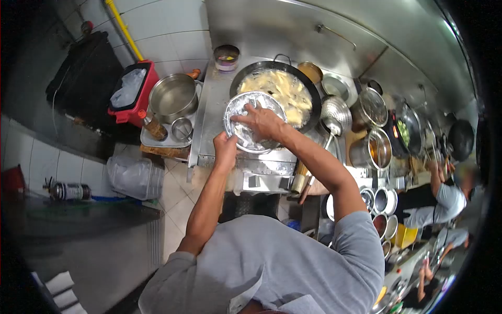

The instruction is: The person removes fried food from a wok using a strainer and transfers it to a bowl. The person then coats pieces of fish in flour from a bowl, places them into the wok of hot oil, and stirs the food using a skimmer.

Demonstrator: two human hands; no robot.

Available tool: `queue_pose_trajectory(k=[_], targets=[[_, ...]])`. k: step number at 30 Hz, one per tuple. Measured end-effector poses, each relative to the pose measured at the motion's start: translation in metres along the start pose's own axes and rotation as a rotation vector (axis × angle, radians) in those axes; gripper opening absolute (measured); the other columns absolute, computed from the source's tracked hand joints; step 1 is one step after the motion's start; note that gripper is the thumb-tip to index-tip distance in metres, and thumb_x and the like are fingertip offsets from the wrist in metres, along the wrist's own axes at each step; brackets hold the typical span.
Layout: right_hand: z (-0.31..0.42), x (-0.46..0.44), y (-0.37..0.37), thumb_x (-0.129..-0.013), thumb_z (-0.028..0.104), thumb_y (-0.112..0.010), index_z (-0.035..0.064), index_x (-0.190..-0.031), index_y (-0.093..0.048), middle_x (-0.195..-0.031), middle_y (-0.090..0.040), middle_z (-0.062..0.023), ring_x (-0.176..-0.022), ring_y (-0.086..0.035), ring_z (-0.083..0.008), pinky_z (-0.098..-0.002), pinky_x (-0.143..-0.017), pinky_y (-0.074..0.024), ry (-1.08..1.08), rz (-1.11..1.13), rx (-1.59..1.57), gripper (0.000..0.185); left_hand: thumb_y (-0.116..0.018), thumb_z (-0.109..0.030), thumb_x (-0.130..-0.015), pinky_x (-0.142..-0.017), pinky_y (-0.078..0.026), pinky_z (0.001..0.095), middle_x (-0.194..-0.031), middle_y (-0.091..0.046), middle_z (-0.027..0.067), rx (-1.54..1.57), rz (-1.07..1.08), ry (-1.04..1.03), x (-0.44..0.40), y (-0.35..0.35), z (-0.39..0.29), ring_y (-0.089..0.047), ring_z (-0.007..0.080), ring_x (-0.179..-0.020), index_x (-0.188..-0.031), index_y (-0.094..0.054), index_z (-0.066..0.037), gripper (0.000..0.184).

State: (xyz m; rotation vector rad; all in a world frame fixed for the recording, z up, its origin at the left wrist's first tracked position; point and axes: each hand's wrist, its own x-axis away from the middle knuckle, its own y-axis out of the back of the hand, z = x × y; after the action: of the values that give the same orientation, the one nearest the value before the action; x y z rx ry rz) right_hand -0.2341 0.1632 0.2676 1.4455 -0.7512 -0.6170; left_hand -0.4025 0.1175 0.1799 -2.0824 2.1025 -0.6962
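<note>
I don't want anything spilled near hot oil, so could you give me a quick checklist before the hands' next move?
1. Left hand gripping the bowl at its rim: ok.
2. Right hand out of the bowl: not ok; it reaches inside, among the white-dusted contents.
3. Bowl apart from the wok: cannot tell; it overlaps the near edge in this view.
4. Wok free of food: not ok; yellowish pieces fill much of it.
5. Skimmer close by: ok, right of the wok.
</note>
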Motion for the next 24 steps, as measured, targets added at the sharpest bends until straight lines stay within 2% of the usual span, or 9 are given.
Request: queue_pose_trajectory(k=[2,5,9,11,13,16,19,21,24], targets=[[-0.014,-0.009,-0.003,-0.075,0.015,-0.072,0.0309,-0.136,-0.045,-0.121,-0.053,-0.0163,-0.103,-0.064,-0.0415,-0.0453,-0.087,-0.0556,0.073,-0.050,0.032,0.069,-0.050,0.000,-0.087,-0.058,-0.059,0.0309,-0.094,-0.069,0.0109,0.002,-0.035,-0.030,-0.006,-0.009,-0.004,-0.070,0.0165,-0.076,-0.105,-0.062,0.003,0.021],[-0.036,-0.017,-0.009,-0.077,0.014,-0.068,0.0277,-0.130,-0.053,-0.120,-0.054,-0.0174,-0.096,-0.067,-0.0390,-0.0445,-0.083,-0.0560,0.081,-0.080,-0.108,0.056,-0.050,-0.001,-0.090,-0.062,-0.062,0.0350,-0.097,-0.069,0.0115,0.031,-0.058,-0.072,-0.007,-0.029,-0.015,-0.071,0.0190,-0.081,-0.110,-0.060,0.003,0.023],[-0.062,-0.026,-0.026,-0.069,0.013,-0.072,0.0266,-0.123,-0.058,-0.119,-0.054,-0.0196,-0.087,-0.068,-0.0392,-0.0452,-0.078,-0.0563,0.164,-0.255,-0.149,0.057,-0.051,-0.002,-0.090,-0.063,-0.063,0.0370,-0.099,-0.069,0.0118,-0.031,-0.137,-0.062,-0.018,-0.039,-0.010,-0.071,0.0203,-0.081,-0.111,-0.060,0.003,0.023],[-0.063,-0.022,-0.009,-0.080,0.010,-0.061,0.0239,-0.121,-0.061,-0.115,-0.057,-0.0222,-0.089,-0.068,-0.0376,-0.0453,-0.078,-0.0559,0.088,-0.225,-0.227,0.044,-0.050,-0.001,-0.090,-0.063,-0.063,0.0386,-0.100,-0.069,0.0124,-0.038,-0.179,-0.043,-0.023,-0.037,-0.005,-0.072,0.0213,-0.081,-0.110,-0.060,0.002,0.023],[-0.071,-0.020,-0.003,-0.076,0.010,-0.065,0.0245,-0.122,-0.060,-0.117,-0.057,-0.0247,-0.089,-0.068,-0.0382,-0.0453,-0.077,-0.0563,0.097,-0.294,-0.240,0.049,-0.050,-0.002,-0.090,-0.063,-0.063,0.0396,-0.101,-0.069,0.0134,-0.033,-0.207,-0.026,-0.023,-0.035,-0.005,-0.072,0.0226,-0.082,-0.111,-0.060,0.002,0.023],[-0.091,-0.014,0.006,-0.071,0.009,-0.076,0.0197,-0.123,-0.057,-0.122,-0.057,-0.0259,-0.090,-0.068,-0.0399,-0.0472,-0.077,-0.0563,-0.065,-0.352,-0.434,0.057,-0.049,-0.002,-0.091,-0.064,-0.064,0.0415,-0.104,-0.068,0.0158,-0.027,-0.243,-0.007,-0.021,-0.033,-0.007,-0.071,0.0256,-0.084,-0.112,-0.058,0.004,0.024],[-0.120,-0.008,0.012,-0.071,0.010,-0.078,0.0153,-0.126,-0.056,-0.120,-0.059,-0.0287,-0.104,-0.063,-0.0429,-0.0478,-0.089,-0.0525,-0.237,-0.421,-0.545,0.059,-0.049,-0.003,-0.092,-0.066,-0.064,0.0427,-0.108,-0.066,0.0185,-0.052,-0.266,-0.008,-0.022,-0.027,-0.006,-0.071,0.0284,-0.087,-0.113,-0.056,0.007,0.025],[-0.152,-0.010,-0.006,-0.070,0.010,-0.078,0.0130,-0.130,-0.054,-0.117,-0.060,-0.0313,-0.114,-0.057,-0.0454,-0.0490,-0.095,-0.0483,-0.233,-0.529,-0.552,0.065,-0.049,-0.004,-0.092,-0.066,-0.064,0.0430,-0.109,-0.065,0.0197,-0.083,-0.271,-0.010,-0.025,-0.021,-0.003,-0.071,0.0294,-0.088,-0.114,-0.055,0.008,0.026],[-0.180,-0.010,-0.025,-0.069,0.010,-0.077,0.0106,-0.133,-0.051,-0.116,-0.060,-0.0321,-0.118,-0.053,-0.0472,-0.0499,-0.097,-0.0462,-0.296,-0.494,-0.430,0.069,-0.051,-0.005,-0.091,-0.066,-0.064,0.0428,-0.108,-0.066,0.0208,-0.031,-0.300,0.002,-0.030,-0.014,-0.002,-0.071,0.0295,-0.087,-0.113,-0.055,0.009,0.026]])
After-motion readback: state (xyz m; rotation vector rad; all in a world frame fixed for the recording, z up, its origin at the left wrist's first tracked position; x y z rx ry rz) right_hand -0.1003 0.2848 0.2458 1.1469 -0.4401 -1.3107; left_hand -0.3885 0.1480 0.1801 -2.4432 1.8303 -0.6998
